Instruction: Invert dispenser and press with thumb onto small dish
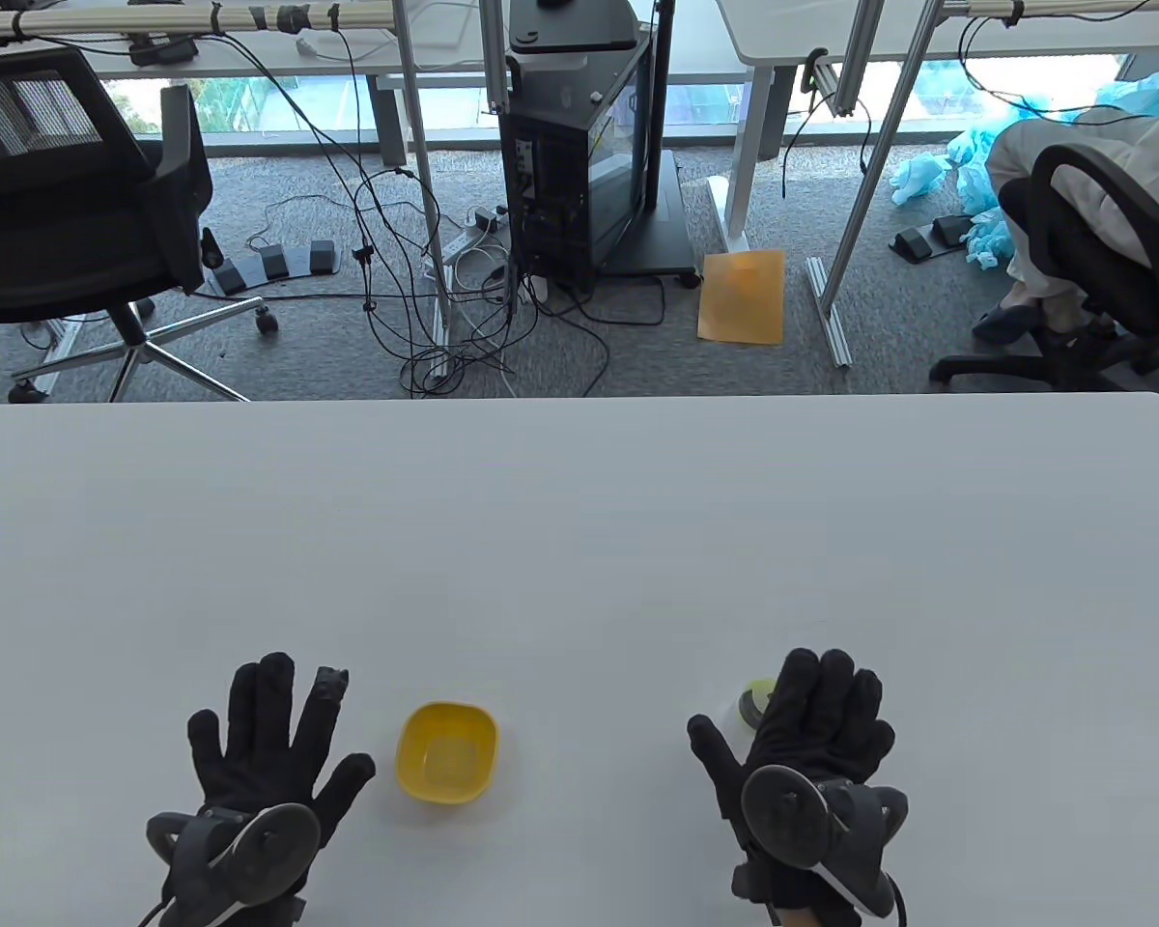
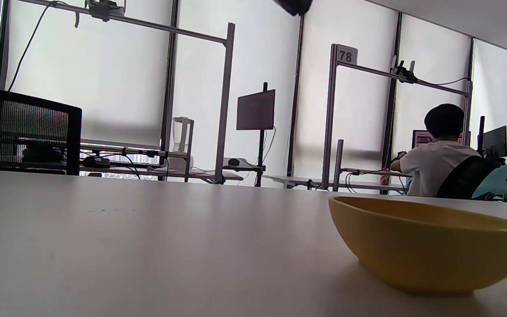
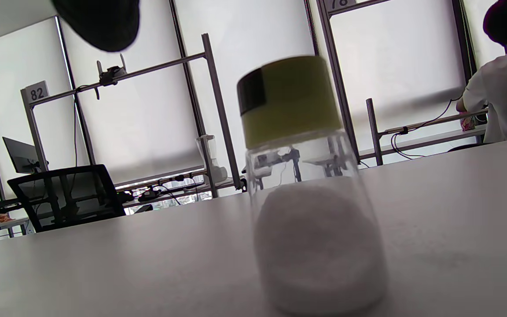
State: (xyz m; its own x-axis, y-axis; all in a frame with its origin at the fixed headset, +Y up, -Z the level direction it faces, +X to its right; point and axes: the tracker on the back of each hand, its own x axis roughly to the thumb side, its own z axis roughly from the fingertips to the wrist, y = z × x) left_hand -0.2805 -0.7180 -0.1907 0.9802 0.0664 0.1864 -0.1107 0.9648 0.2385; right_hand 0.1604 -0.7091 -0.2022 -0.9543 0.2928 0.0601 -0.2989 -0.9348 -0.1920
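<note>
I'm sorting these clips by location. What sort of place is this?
Probably an office turned data-collection lab. Aluminium frame rigs with numbered signs, such as 78, stand over rows of white desks; a computer tower and loose cables sit on grey carpet; a person works at a monitor nearby.

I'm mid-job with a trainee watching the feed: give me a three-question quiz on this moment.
1. True or false: the dispenser is already upside down.
2. Which hand is nearer the dispenser? A) left hand B) right hand
3. Fill in: the small dish is coloured ____.

Key: 1. False; it stands upright on the table, green cap on top, white powder at the bottom. 2. B. 3. Yellow.
</note>
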